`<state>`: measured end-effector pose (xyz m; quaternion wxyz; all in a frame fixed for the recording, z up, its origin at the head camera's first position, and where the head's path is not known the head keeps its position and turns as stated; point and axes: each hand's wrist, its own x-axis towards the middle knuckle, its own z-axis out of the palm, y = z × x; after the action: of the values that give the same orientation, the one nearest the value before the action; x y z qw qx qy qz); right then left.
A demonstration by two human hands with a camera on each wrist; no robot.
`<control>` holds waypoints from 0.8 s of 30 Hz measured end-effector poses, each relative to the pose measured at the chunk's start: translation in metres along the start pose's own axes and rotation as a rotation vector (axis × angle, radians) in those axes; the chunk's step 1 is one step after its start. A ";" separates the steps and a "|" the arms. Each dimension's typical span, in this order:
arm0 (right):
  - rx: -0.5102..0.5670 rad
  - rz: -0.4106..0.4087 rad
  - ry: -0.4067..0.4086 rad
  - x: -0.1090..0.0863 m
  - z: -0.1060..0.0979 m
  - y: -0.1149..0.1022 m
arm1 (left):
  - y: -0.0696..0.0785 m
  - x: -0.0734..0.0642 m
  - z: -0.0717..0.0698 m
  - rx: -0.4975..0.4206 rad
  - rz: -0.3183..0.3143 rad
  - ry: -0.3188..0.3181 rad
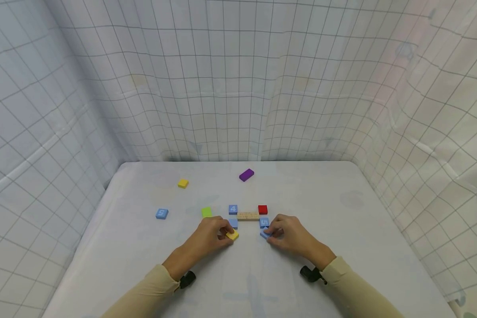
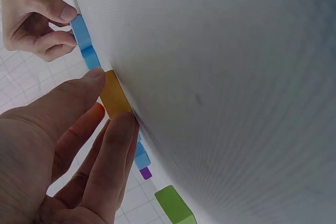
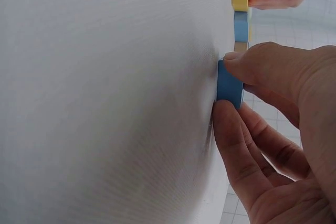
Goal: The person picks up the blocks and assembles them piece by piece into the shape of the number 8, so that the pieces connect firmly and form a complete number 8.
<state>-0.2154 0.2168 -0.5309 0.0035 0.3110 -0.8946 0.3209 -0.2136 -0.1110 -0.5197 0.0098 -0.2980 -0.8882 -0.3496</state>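
Observation:
Between thumb and fingers my left hand pinches a yellow block, just in front of a blue block. My right hand pinches a blue block, which lies at the near side of a blue block marked 5. A long wooden block spans the gap between the two blue blocks. Behind its ends lie a blue block marked 4 and a red block. In the left wrist view, the held yellow block stands on its edge against the cloth.
A lime green block lies behind the left hand. Farther left are another blue block marked 5 and a yellow block. At the back lies a purple block. White gridded curtains enclose the white-covered table.

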 end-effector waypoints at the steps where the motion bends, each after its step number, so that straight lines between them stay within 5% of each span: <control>1: -0.001 0.001 -0.001 0.000 0.000 0.000 | 0.000 0.000 0.000 0.000 -0.003 0.000; 24: 0.000 0.001 0.002 0.000 0.000 0.001 | 0.000 -0.004 -0.003 -0.009 -0.085 -0.011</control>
<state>-0.2160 0.2168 -0.5315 0.0042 0.3104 -0.8947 0.3212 -0.2110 -0.1149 -0.5180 -0.0113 -0.2620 -0.8986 -0.3519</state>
